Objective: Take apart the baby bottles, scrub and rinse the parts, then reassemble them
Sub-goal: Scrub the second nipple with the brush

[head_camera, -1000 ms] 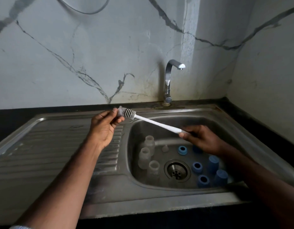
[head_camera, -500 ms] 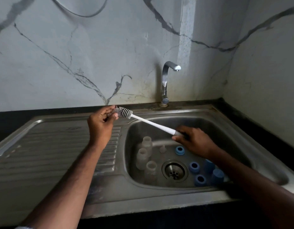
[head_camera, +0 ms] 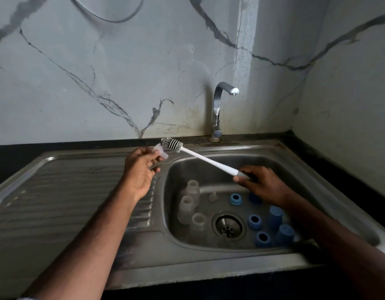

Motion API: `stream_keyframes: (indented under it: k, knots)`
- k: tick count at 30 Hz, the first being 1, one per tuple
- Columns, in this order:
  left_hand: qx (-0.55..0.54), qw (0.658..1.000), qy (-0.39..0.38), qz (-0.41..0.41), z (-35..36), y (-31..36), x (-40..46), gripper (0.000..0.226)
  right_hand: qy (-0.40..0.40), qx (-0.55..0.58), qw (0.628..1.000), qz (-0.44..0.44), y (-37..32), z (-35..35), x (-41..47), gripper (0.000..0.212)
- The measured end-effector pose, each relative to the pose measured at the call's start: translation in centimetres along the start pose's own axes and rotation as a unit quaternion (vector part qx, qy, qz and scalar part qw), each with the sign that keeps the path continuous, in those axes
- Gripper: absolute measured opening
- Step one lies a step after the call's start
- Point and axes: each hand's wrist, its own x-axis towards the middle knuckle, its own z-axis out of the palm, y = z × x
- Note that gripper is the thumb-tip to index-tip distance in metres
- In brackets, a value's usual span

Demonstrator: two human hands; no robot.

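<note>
1. Two arms reach in from the lower edge of the head view, one from the lower left and one from the lower right.
2. Both forearms are bare from the wrist back to where the picture cuts them off.
3. The left hand [head_camera: 139,169] wears no glove, ring or bracelet that can be seen.
4. The right hand [head_camera: 265,185] is likewise ungloved, and its wrist carries no watch or band.
5. At the bottom left corner, a thin strip of pale cloth, likely a sleeve edge [head_camera: 28,298], shows on the left upper arm; too little is visible to tell its pattern.
</note>
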Motion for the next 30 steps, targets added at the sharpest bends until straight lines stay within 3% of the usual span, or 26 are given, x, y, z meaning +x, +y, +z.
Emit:
stream_keyframes:
  k: [6,13,19,24,28,30]
  knots:
    - [0.016,0.999,-0.042,0.002,0.0,0.2,-0.1,0.042,0.004,-0.010,1.000,0.008,0.6,-0.7,-0.2,0.013]
    - [0.100,0.993,-0.056,0.016,-1.0,-0.2,-0.1,0.011,-0.011,-0.075,0.997,0.004,0.6,-0.5,-0.6,0.016]
    - [0.011,1.000,-0.007,-0.009,-1.0,0.3,-0.2,0.006,0.012,-0.009,1.000,-0.022,0.3,-0.8,-0.5,0.015]
    - [0.013,0.997,-0.074,-0.014,2.5,-1.2,-1.5,0.007,0.005,0.004,0.998,-0.056,-1.1,1.1,-0.1,0.020]
    - [-0.077,0.997,-0.002,-0.005,2.0,-0.2,-0.8,0.012,0.016,0.021,0.999,-0.035,-0.1,-0.3,-0.3,0.024]
    - [-0.071,0.997,0.012,0.006,0.9,0.0,-0.6,0.013,-0.001,0.009,0.999,-0.041,0.2,-0.5,-0.8,0.028]
